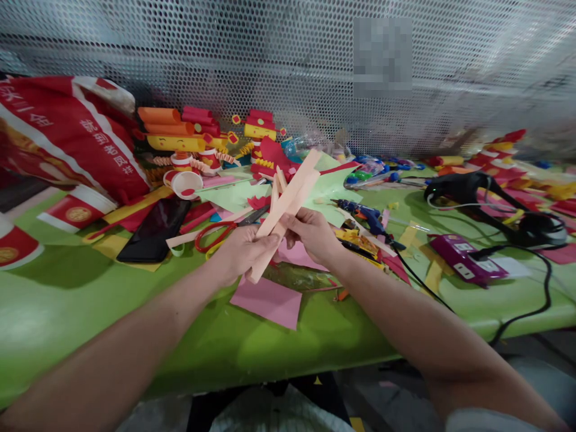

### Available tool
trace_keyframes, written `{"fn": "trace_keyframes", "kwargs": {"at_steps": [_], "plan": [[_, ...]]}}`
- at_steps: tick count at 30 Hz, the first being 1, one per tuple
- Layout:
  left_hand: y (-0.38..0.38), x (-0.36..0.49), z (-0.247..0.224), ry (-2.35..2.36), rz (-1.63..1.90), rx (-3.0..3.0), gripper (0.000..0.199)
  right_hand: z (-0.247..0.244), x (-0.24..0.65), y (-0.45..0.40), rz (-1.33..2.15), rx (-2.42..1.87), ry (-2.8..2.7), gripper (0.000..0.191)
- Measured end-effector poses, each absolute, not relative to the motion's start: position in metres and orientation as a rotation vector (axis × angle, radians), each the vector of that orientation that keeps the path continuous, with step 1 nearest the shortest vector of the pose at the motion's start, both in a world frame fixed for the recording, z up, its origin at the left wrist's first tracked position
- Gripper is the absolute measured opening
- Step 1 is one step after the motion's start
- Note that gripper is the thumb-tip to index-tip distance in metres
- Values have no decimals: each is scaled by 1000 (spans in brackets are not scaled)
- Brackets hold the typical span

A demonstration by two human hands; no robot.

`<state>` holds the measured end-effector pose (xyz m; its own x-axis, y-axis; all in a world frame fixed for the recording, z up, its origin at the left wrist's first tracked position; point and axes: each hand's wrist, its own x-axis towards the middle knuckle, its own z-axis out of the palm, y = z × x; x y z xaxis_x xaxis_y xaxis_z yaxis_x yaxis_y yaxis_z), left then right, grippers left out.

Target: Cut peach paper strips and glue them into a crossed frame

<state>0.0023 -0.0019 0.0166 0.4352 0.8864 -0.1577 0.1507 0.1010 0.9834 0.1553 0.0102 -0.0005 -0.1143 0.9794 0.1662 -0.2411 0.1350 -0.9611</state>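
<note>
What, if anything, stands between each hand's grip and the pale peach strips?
Nothing visible does: the left hand and right hand both hold the pale peach strips. The red-handled scissors lie just beyond the left hand and the pink sheet nearer the person; neither comes between.

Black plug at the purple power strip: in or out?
In, by the look of it: the black plug sits against the purple power strip's face, cord trailing behind. Whether fully seated, cannot tell.
</note>
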Motion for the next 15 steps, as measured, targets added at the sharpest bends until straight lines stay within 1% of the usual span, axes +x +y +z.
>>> {"fn": "trace_keyframes", "kwargs": {"at_steps": [5, 11, 15], "plan": [[-1, 1, 14, 916, 730, 1401, 23, 1, 159, 10, 1465, -864, -1338, 33], [2, 2, 12, 974, 866, 1297, 24, 2, 163, 16, 1273, -840, -1141, 29], [3, 2, 17, 1071, 872, 1259, 18, 7, 169, 19, 1299, -785, -999, 28]]}}
